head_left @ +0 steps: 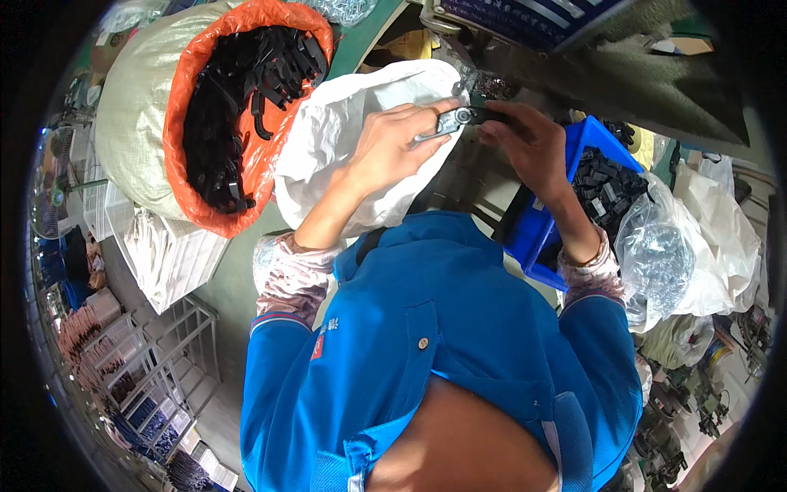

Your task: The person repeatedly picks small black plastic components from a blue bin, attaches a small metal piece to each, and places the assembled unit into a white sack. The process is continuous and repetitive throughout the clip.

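Observation:
Both of my hands meet over a white sack. Between finger and thumb, my left hand grips a silver metal part that has a round pivot on it. My right hand is closed on a dark lever-like piece, which meets the silver part at the pivot. Whether the two are fastened together I cannot tell. Left of my hands, a large sack with an orange lining holds many curved black parts. By my right forearm stands a blue bin of small black pieces.
A machine with a blue plate rises beyond my hands. Clear plastic bags and a white sack lie at the right. White crates and a metal rack stand at the left, with a fan farther out.

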Tool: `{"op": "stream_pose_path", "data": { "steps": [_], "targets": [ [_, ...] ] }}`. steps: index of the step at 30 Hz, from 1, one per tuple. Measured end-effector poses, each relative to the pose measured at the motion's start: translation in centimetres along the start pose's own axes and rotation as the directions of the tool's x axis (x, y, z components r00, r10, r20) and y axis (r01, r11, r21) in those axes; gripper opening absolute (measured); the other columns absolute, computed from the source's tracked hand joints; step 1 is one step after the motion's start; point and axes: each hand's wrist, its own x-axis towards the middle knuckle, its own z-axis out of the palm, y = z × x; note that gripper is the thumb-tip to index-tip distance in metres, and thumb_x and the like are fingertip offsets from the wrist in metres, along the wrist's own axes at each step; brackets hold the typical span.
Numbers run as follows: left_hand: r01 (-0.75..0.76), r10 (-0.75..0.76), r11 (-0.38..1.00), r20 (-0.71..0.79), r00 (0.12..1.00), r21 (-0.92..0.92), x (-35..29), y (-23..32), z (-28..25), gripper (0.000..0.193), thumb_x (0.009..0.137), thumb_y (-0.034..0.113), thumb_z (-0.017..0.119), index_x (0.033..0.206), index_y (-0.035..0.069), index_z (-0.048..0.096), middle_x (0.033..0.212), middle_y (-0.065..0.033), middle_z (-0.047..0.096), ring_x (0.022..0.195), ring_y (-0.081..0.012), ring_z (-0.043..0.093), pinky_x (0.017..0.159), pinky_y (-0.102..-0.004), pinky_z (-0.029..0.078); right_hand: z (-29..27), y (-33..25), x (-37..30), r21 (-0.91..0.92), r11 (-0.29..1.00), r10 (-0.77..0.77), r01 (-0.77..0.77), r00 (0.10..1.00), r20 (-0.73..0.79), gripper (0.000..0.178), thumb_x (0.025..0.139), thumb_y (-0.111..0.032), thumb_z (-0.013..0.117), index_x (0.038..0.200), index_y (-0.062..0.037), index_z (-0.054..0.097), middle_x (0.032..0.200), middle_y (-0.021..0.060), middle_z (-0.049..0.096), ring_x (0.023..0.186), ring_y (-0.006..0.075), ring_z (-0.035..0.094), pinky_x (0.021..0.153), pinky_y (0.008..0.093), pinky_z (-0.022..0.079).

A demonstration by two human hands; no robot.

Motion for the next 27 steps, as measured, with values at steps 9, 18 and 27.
{"op": "stream_pose_path", "data": {
  "steps": [9,18,27],
  "targets": [
    [-0.134,0.130,0.989,0.062,0.990,0.067,1.6,-2.4,-0.9,0.016,0.077,0.009,0.073,0.081,0.000,0.061,0.101,-0.0101,0.070,0.065,-0.0255,0.058,0.064,-0.0339,0.050,1.1,1.1,1.0,-0.131,0.989,-0.075,0.073,0.997,-0.012,0.026,0.088,0.005,0.064,0.114,0.0058,0.062,0.098,0.0112,0.068,0.089,0.0172,0.069,0.078,0.0264,0.057],
    [-0.300,0.288,0.948,0.117,0.950,0.109,4.2,-3.8,-3.1,0.015,0.077,0.010,0.072,0.085,0.000,0.065,0.098,-0.0096,0.069,0.073,-0.0281,0.063,0.066,-0.0357,0.051,2.7,0.6,2.1,-0.202,0.961,-0.216,0.188,0.968,-0.125,0.024,0.087,0.003,0.066,0.111,0.0046,0.064,0.093,0.0132,0.070,0.082,0.0167,0.070,0.071,0.0266,0.057],
    [-0.240,0.210,0.966,0.254,0.944,0.096,6.9,-4.7,-3.6,0.041,0.076,0.015,0.073,0.115,0.005,0.065,0.072,-0.0104,0.059,0.066,-0.0316,0.061,0.059,-0.0369,0.047,2.8,2.4,3.3,-0.158,0.967,-0.232,0.201,0.951,-0.205,0.019,0.090,-0.006,0.066,0.108,0.0005,0.066,0.086,0.0100,0.070,0.076,0.0147,0.068,0.066,0.0273,0.057]
  ]
}}
